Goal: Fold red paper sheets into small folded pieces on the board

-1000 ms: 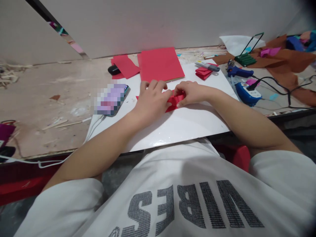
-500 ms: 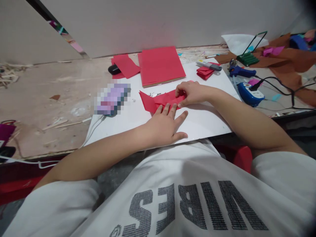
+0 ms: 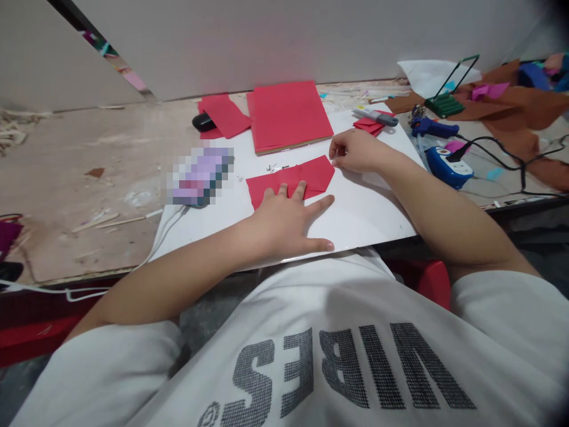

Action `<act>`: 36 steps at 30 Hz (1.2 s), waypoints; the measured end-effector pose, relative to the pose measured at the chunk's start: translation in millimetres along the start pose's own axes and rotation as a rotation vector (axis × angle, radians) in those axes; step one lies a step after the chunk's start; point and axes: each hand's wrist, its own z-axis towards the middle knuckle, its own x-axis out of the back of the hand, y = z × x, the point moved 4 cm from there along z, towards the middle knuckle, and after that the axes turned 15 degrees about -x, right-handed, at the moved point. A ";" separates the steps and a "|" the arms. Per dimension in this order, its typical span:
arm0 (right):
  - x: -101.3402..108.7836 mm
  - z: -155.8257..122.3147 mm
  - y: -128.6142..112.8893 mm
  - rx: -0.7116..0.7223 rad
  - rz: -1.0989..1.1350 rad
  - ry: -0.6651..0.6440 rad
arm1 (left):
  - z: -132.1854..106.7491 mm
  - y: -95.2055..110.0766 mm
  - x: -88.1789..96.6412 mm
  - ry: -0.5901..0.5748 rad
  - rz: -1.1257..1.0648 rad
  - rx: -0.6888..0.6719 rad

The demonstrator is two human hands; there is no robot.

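Note:
A red paper piece (image 3: 293, 178) lies flat and unfolded on the white board (image 3: 355, 219). My left hand (image 3: 288, 222) rests open on the board, fingers spread, with the fingertips pressing the paper's near edge. My right hand (image 3: 353, 151) sits at the paper's right corner, fingers curled together in a pinch; I cannot make out anything between them.
A stack of red sheets (image 3: 287, 115) lies behind the paper, folded red pieces (image 3: 368, 124) and a marker (image 3: 376, 115) to the right. A blue glue gun (image 3: 431, 127), a blue device (image 3: 447, 166) with black cables, and a phone (image 3: 200, 175) at left sit around the board.
The folded red paper has been opened out flat. My left hand slid back toward me and spread open on the board. My right hand moved away to the paper's right corner.

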 end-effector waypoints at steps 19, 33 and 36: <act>-13.6 -35.0 -19.2 -0.145 0.689 -0.234 | 24.7 -69.7 20.7 0.428 -0.148 0.258; 7.5 -76.0 -31.7 0.455 0.096 0.543 | 21.1 -107.0 13.5 1.126 -0.494 -0.005; -20.3 -88.8 -47.6 0.662 -0.066 0.439 | 15.8 -112.7 17.3 1.169 -0.374 -0.146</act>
